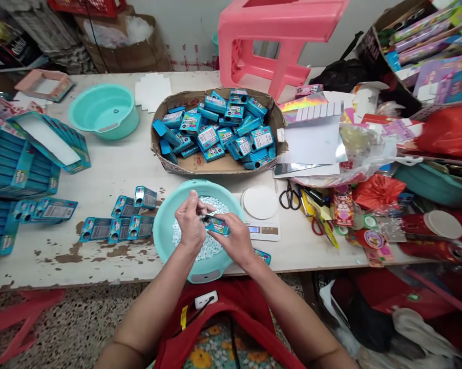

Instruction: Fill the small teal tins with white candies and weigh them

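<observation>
My right hand point(236, 238) grips a small blue candy box point(218, 226) tilted above the turquoise basin point(164, 233). My left hand point(192, 220) is closed at the box's dark end, fingers curled; whatever they hold is hidden. Small pale blue candies point(211, 248) lie in the basin below both hands. Left of the basin, several blue candy boxes point(119, 228) lie on the table with round dark openings toward me. Behind the basin, a cardboard tray point(200, 165) holds many blue candy boxes point(215, 136) in a jumble.
A white digital scale point(259, 230) stands right of the basin, with black scissors point(290, 197) beyond it. Another turquoise basin point(104, 110) sits at the back left. Blue display cartons point(19, 164) crowd the left edge. A pink stool point(231, 51) rests behind the tray.
</observation>
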Demonstrator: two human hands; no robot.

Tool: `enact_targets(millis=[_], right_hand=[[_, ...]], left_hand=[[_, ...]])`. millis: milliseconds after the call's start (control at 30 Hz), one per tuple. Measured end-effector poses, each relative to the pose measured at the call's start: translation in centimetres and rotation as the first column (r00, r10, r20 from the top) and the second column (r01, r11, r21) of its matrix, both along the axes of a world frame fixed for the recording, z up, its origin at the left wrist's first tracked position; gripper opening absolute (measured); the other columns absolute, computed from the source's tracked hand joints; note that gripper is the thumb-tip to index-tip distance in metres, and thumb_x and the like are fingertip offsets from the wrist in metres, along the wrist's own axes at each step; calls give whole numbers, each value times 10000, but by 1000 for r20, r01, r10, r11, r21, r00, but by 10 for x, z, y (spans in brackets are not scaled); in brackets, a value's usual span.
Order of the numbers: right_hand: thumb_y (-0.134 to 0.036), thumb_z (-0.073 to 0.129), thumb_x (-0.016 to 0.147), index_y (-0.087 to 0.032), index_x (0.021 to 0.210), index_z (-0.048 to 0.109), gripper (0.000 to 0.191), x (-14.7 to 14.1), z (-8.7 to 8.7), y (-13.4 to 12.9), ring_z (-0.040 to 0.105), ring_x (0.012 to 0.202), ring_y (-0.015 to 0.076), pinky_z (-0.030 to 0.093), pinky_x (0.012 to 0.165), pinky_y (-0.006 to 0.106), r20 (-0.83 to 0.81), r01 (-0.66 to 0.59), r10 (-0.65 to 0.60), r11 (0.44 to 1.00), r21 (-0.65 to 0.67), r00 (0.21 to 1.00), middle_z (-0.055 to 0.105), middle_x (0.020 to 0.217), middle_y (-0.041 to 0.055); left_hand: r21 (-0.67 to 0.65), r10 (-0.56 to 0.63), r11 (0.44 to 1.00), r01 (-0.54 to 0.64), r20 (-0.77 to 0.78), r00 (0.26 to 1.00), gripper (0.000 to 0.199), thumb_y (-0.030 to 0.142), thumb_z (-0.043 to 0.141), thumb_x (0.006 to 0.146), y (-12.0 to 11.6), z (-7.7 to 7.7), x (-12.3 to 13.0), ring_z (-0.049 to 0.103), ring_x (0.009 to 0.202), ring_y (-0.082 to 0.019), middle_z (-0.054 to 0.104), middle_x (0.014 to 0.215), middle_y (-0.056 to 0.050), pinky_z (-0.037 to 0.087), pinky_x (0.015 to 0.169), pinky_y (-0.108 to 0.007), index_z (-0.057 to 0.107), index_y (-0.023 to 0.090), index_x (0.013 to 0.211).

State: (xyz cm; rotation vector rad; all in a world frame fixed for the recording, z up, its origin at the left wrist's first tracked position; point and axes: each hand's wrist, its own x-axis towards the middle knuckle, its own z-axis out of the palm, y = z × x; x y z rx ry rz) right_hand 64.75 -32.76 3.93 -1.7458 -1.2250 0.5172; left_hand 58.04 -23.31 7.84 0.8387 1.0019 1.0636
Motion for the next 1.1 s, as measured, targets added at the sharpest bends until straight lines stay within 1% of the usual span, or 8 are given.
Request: enact_targets(millis=[267, 400, 533, 667, 767, 867, 967, 1100], right_hand=[[-314, 727, 736, -238, 1049, 622, 338, 11, 9, -3, 608, 918, 217, 483, 821, 356, -65, 56, -57, 998, -20, 996, 662, 970, 43], [-362, 705, 746, -243, 1061, 618, 348, 45, 10, -22, 613, 933, 209, 492, 820, 341, -124, 238, -235, 971, 9, 964, 655, 1005, 42], [-405, 700, 724, -217, 1052, 624, 386, 100, -19, -33, 604, 924, 216, 482, 836, 366, -36, 482, -481, 876, 20, 876, 645, 987, 51], [-425, 708, 693, -184, 1023, 635, 415, 135, -60, -29, 600, 940, 221, 474, 859, 382, -55, 510, -510, 860, -11, 859, 648, 982, 65], [-428, 716, 683, -178, 1138, 585, 535, 139, -73, -35, 567, 1059, 231, 445, 933, 406, -124, 532, -529, 847, -17, 839, 615, 1130, 96], [-438, 669, 735, -191, 1227, 520, 570, 136, -71, -58, 519, 1142, 228, 428, 964, 421, -142, 603, -597, 798, -2, 789, 547, 1248, 114], [-455, 589, 795, -165, 1175, 550, 480, 132, -70, -90, 557, 1067, 218, 472, 896, 409, -195, 681, -678, 730, -61, 709, 573, 1189, 129], [-473, 606, 772, -138, 1103, 590, 471, 125, -82, -130, 589, 993, 228, 489, 855, 408, -208, 738, -755, 654, -166, 622, 623, 1093, 137]], left_hand=[[-14, -39, 999, 40, 71, 997, 384, 493, 537, 826, 6, 3, 2, 543, 436, -112, 459, 460, 44, 449, 515, -248, 507, 173, 615], [-42, -72, 997, 72, -16, 997, 326, 470, 586, 793, 22, -13, -13, 544, 461, -105, 495, 503, 41, 447, 500, -227, 534, 167, 686], [-151, -151, 981, 119, -221, 964, 311, 449, 651, 735, 26, -48, -35, 563, 495, -99, 532, 550, 31, 431, 468, -186, 559, 154, 708], [-238, -213, 960, 145, -286, 934, 324, 452, 682, 696, 16, -72, -44, 556, 502, -95, 530, 562, 31, 431, 456, -173, 563, 150, 700], [-264, -248, 949, 171, -296, 923, 322, 451, 681, 696, 11, -76, -43, 554, 511, -99, 527, 574, 25, 435, 451, -174, 571, 149, 704], [-257, -265, 948, 188, -309, 913, 317, 447, 677, 699, 13, -75, -42, 555, 519, -98, 528, 590, 19, 439, 452, -172, 568, 149, 692], [-258, -269, 947, 192, -307, 913, 322, 445, 681, 692, 16, -74, -40, 556, 523, -98, 530, 597, 17, 437, 452, -169, 557, 148, 684], [-250, -299, 941, 227, -304, 904, 324, 453, 670, 701, 17, -75, -34, 550, 523, -98, 524, 596, 19, 432, 452, -170, 570, 146, 725]])
